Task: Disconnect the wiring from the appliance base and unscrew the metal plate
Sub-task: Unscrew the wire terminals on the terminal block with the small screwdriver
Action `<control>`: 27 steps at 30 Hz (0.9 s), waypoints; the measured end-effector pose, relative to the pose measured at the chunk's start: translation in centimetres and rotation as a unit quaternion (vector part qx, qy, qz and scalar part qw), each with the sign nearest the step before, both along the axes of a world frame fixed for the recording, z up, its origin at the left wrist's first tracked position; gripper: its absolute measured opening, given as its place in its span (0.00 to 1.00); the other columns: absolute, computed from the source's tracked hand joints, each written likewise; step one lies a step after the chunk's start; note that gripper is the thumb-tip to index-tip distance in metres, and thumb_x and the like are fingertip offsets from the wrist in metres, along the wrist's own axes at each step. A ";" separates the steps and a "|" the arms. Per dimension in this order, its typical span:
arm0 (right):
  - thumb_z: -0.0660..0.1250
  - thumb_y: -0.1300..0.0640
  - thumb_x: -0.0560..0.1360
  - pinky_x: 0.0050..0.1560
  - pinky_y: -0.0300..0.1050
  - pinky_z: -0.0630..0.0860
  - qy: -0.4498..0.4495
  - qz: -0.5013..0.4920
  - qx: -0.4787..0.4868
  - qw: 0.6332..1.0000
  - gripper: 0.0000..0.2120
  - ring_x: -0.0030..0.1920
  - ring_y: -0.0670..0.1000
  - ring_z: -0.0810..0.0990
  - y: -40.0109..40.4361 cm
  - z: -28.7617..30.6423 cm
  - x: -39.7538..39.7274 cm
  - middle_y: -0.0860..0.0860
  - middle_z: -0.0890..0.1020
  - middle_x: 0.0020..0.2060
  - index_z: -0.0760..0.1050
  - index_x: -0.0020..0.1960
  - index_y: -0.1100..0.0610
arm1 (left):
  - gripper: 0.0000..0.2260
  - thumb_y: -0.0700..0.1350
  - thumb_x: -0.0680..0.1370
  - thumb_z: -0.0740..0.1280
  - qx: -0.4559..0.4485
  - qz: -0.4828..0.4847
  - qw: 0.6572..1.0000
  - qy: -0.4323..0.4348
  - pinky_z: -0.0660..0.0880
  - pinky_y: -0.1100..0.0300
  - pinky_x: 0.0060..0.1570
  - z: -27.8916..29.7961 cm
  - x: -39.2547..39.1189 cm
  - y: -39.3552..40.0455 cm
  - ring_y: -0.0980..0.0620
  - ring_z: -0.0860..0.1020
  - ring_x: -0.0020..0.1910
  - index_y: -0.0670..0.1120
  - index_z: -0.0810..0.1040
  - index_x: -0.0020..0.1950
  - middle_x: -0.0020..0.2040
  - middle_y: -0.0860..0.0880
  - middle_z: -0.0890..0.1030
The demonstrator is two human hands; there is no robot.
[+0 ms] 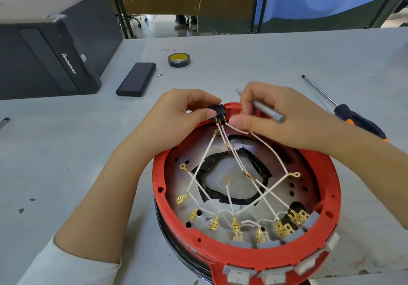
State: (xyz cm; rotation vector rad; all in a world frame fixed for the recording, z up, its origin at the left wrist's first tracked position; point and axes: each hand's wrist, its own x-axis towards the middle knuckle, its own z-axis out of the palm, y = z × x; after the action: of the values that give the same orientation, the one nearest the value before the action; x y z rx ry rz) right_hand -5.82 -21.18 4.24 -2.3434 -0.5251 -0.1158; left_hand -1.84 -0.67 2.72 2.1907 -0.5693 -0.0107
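Observation:
The round red appliance base (pixel 326 181) lies open side up on the grey table. Inside it sits a metal plate (pixel 174 187) with a black-taped centre hole, crossed by several white wires (pixel 227 196) ending in brass connectors. My left hand (pixel 176 116) pinches a small black switch block (pixel 217 111) at the far rim. My right hand (pixel 280 119) holds a short grey metal tool (pixel 267 111) in its curled fingers and pinches a white wire next to the block's brass terminals.
A long screwdriver (pixel 344 110) with a black and orange handle lies to the right. A roll of black tape (pixel 179 59), a flat black box (pixel 136 79) and a small screw (pixel 159 75) lie beyond the base. A black Lenovo computer case (pixel 44 48) stands at the left.

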 end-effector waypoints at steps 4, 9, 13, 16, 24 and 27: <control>0.51 0.39 0.78 0.38 0.37 0.71 0.015 -0.012 0.169 0.985 0.22 0.31 0.45 0.74 0.5 1.3 1.0 0.51 0.81 0.32 0.77 0.44 0.52 | 0.10 0.44 0.77 0.68 0.006 0.003 1.000 -0.003 0.69 0.77 0.52 0.0 0.1 0.0 0.69 0.77 0.50 0.56 0.81 0.55 0.49 0.63 0.82; 0.55 0.42 0.80 0.24 0.33 0.62 0.056 -0.031 0.217 0.974 0.28 0.23 0.48 0.66 1.7 0.8 2.5 0.53 0.71 0.21 0.83 0.36 0.58 | 0.10 0.44 0.77 0.68 0.014 0.002 1.000 -0.002 0.69 0.75 0.53 0.0 0.1 0.0 0.68 0.77 0.50 0.56 0.81 0.55 0.49 0.63 0.82; 0.62 0.50 0.79 0.22 0.30 0.63 0.069 -0.058 0.208 0.974 0.18 0.19 0.43 0.66 1.8 0.2 3.2 0.50 0.71 0.19 0.78 0.35 0.59 | 0.10 0.44 0.77 0.67 0.034 -0.005 0.999 0.011 0.70 0.72 0.55 0.2 0.2 0.1 0.68 0.77 0.51 0.57 0.80 0.56 0.50 0.62 0.82; 0.65 0.49 0.77 0.22 0.30 0.63 0.065 -0.055 0.193 0.978 0.18 0.19 0.43 0.67 2.1 0.6 3.8 0.48 0.73 0.19 0.69 0.32 0.55 | 0.11 0.44 0.78 0.65 0.056 -0.003 0.998 0.005 0.68 0.77 0.51 0.2 0.1 0.0 0.68 0.76 0.51 0.57 0.79 0.58 0.51 0.63 0.81; 0.70 0.56 0.71 0.26 0.33 0.62 -0.051 -0.111 0.119 0.985 0.19 0.22 0.44 0.68 2.7 -0.6 4.3 0.44 0.71 0.19 0.64 0.28 0.54 | 0.12 0.43 0.78 0.65 0.061 0.011 0.998 -0.016 0.64 0.81 0.49 0.1 -0.2 -0.4 0.68 0.74 0.52 0.56 0.79 0.59 0.52 0.63 0.81; 0.69 0.58 0.70 0.25 0.32 0.60 -0.065 -0.113 0.113 0.985 0.18 0.22 0.43 0.66 2.6 -0.8 4.3 0.44 0.68 0.18 0.63 0.28 0.54 | 0.12 0.43 0.78 0.65 0.059 0.011 0.998 -0.020 0.65 0.81 0.48 0.1 -0.3 -0.4 0.68 0.74 0.51 0.56 0.79 0.59 0.51 0.63 0.81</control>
State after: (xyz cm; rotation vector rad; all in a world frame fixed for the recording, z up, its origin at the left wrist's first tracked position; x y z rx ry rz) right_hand -1.50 -18.54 3.49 -2.1732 -0.2879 -0.4145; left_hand -2.17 -1.10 2.84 2.3159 -0.5800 0.0103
